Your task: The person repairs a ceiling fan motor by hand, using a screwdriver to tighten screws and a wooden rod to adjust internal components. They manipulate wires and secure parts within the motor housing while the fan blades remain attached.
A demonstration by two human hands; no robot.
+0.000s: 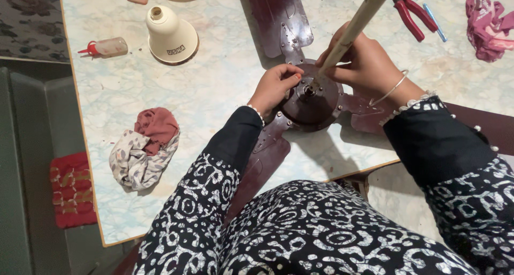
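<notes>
While both hands steady it, rod point(356, 24) slants up-right from fan hub point(310, 101).

Single head-worn view, looking steeply down from close above the tabletop point(214, 87); the fingers point(286, 74) sit near frame centre, with the wearer's lap below them and the tabletop's far part above.

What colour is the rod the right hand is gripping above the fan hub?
The rod is cream, seen in the head view.
</notes>
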